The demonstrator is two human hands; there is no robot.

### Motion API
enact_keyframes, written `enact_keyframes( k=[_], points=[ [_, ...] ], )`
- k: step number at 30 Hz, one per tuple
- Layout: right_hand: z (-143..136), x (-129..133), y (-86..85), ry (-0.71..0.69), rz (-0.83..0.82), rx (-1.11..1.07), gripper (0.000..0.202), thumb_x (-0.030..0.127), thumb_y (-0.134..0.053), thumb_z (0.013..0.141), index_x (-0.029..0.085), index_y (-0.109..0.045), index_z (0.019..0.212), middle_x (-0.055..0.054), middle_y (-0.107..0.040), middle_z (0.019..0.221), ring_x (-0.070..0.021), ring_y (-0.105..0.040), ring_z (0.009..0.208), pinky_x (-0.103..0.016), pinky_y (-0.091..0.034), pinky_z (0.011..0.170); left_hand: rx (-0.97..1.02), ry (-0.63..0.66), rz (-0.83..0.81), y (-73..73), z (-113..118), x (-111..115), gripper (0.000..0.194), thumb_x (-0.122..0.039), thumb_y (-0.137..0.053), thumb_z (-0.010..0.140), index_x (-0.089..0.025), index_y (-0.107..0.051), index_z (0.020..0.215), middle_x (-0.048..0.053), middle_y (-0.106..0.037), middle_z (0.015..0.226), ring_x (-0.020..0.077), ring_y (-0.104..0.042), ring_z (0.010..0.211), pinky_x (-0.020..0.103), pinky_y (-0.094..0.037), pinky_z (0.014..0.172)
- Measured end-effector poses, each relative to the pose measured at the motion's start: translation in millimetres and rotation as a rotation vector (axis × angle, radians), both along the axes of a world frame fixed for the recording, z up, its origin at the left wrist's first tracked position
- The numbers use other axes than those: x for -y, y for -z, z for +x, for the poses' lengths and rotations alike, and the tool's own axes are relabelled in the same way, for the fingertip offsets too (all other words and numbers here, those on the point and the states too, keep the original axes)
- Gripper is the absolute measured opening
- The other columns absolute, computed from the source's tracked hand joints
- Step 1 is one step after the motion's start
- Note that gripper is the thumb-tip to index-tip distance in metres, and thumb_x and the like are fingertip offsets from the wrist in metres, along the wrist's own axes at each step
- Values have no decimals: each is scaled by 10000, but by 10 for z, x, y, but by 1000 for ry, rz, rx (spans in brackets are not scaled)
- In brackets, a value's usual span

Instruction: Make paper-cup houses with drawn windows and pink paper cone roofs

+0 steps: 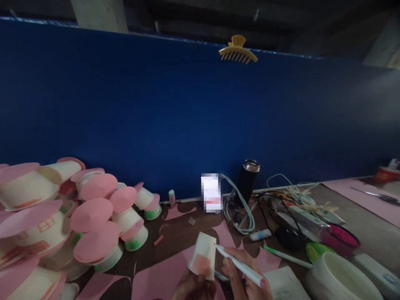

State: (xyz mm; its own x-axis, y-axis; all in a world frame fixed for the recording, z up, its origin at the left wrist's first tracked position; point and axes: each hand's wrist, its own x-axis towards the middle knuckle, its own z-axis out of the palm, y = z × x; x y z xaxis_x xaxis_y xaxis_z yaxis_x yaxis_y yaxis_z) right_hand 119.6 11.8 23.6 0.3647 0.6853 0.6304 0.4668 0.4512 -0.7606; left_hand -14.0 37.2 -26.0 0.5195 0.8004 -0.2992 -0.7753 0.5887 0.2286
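A small white paper cup (204,246) with a pink-orange patch on its side is tilted in my left hand (194,287), whose fingers wrap round its lower part. My right hand (240,273) grips a white marker pen (245,268). The pen's tip points at the cup's right edge; whether it touches, I cannot tell. Beneath both hands lies pink paper (156,273). Stacked at the left are several paper cups with pink cone tops (93,214), some with green bands or drawn windows.
A blue partition (187,116) with a yellow hair claw clip (238,52) rises behind. Along it stand a blurred phone (211,193) and a black flask (246,183). At the right are a green-tipped marker (287,256), stacked white bowls (340,277), a pink cup (340,237) and scissors (381,196).
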Motion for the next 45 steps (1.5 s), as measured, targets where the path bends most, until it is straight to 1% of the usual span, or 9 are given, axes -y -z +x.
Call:
enact_keyframes(
  k=[4,8,13,19,23,28,31,39,45],
  points=[
    [35,9,9,-28,-12,8,215,358,-561,893,219,-669,1017,-69,-704,879,-163,-694,680,-207,-603,600,7,0,32,16,-7,-5,272,-56,-721,642,-172,-698,887,49,-702,804,174,-658,791,272,-496,732],
    [55,19,-8,-35,-31,36,226,360,-555,895,207,-672,1012,-81,-704,873,-176,-695,687,-228,-608,631,17,8,73,-78,-14,9,177,-36,-707,661,-144,-706,801,73,-715,830,164,-658,801,258,-494,736],
    [68,15,-5,-56,-43,34,220,358,-557,895,220,-665,1029,-74,-702,884,-172,-699,699,-219,-606,630,-14,-6,31,-161,-13,33,135,-44,-710,667,-137,-706,764,75,-720,843,161,-658,774,261,-493,733],
    [77,13,32,-39,-50,59,227,353,-555,895,211,-669,1030,-82,-704,901,-179,-706,747,-213,-604,637,6,-14,34,-193,1,38,308,-47,-737,638,-146,-704,928,93,-727,906,156,-656,768,252,-487,711],
    [70,9,2,14,-34,96,246,385,-553,893,208,-681,1007,-71,-718,880,-171,-716,711,-203,-601,623,-18,4,30,-166,2,30,345,-45,-748,625,-125,-692,955,100,-722,871,151,-653,727,257,-489,713],
    [68,1,-10,2,-24,114,238,376,-535,906,212,-671,1014,-72,-714,878,-176,-709,718,-223,-604,643,-57,-32,11,-87,1,33,159,-77,-739,635,-138,-681,769,54,-697,795,153,-647,727,269,-491,718],
    [88,7,-1,-26,-45,134,228,357,-531,911,214,-660,1034,-74,-710,884,-175,-706,712,-225,-603,653,-52,-36,11,-72,5,35,170,-70,-741,633,-135,-679,778,57,-700,790,139,-638,674,274,-490,717],
    [144,7,-118,-57,-14,310,183,252,-525,914,204,-638,1050,-74,-713,897,-183,-706,805,-223,-592,692,-12,1,47,-191,10,35,456,-62,-746,625,-163,-663,1062,70,-721,867,130,-644,691,244,-484,698],
    [95,-8,-228,-17,42,364,192,296,-499,932,193,-649,992,-73,-725,826,-172,-716,734,-206,-591,648,5,-8,69,-224,-5,44,344,-49,-732,657,-145,-693,985,82,-726,869,137,-655,733,240,-487,714]
  ],
)
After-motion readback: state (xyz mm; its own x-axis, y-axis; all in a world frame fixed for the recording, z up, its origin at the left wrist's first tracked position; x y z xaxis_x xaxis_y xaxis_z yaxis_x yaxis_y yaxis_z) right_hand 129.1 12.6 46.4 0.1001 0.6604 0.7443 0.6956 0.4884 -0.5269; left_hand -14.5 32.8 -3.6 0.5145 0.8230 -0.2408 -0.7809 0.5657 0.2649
